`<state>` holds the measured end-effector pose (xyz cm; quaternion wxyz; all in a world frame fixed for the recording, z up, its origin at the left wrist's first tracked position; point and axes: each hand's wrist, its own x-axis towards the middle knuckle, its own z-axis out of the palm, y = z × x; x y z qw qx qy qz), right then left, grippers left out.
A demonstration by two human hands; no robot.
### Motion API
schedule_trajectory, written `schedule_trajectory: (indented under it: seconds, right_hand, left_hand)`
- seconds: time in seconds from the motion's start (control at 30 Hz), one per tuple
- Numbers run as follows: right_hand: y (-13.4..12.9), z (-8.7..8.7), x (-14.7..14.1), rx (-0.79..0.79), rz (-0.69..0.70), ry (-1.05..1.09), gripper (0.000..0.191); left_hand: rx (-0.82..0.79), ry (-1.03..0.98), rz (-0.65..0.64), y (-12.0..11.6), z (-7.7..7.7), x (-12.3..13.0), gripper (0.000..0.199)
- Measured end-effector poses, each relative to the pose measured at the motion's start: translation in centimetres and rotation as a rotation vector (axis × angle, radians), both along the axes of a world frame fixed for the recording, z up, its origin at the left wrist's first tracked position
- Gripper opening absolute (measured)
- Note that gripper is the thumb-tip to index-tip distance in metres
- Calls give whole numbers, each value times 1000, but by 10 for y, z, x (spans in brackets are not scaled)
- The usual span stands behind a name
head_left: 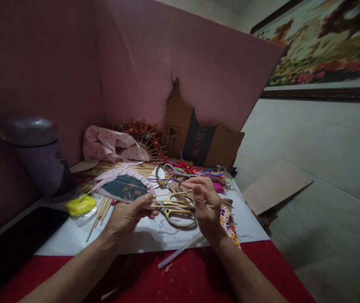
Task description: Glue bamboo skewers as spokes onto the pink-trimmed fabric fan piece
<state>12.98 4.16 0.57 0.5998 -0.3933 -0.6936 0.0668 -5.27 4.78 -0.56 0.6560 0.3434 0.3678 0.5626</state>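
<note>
My left hand [129, 216] pinches the right end of a leaf-shaped piece [125, 187], dark in the middle with a pink fabric rim. A thin wooden stick [172, 194] runs from this piece to my right hand [205, 202], whose fingers and thumb are closed on its other end. Below the stick, gold-handled scissors [180, 216] lie on the white sheet [148, 235] between my hands. Several wooden sticks [102, 210] lie left of my left hand.
A purple bottle [44, 164] stands at the left, above a black flat object [19, 235]. Torn cardboard [199, 139], colourful cords [195, 170] and pink fabric [99, 143] are at the back. A translucent glue stick [180, 252] lies in front, a yellow lump [80, 205] at left.
</note>
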Motion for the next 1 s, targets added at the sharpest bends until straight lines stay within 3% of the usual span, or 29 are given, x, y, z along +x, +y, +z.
schedule_trajectory:
  seconds: [0.17, 0.47, 0.67, 1.0]
  right_hand:
    - [-10, 7, -9, -2, -28, -383, 17]
    - [-9, 1, -13, -115, -17, -470, 8]
    - [-8, 4, -12, -120, -4, -451, 8]
    - [-5, 5, -13, -185, 30, -428, 9]
  left_hand:
    - [124, 171, -4, -8, -1, 4, 14]
    - [179, 316, -80, -13, -2, 9, 18]
    - [184, 229, -160, -11, -10, 7, 24]
    - [114, 13, -187, -11, -6, 12, 20]
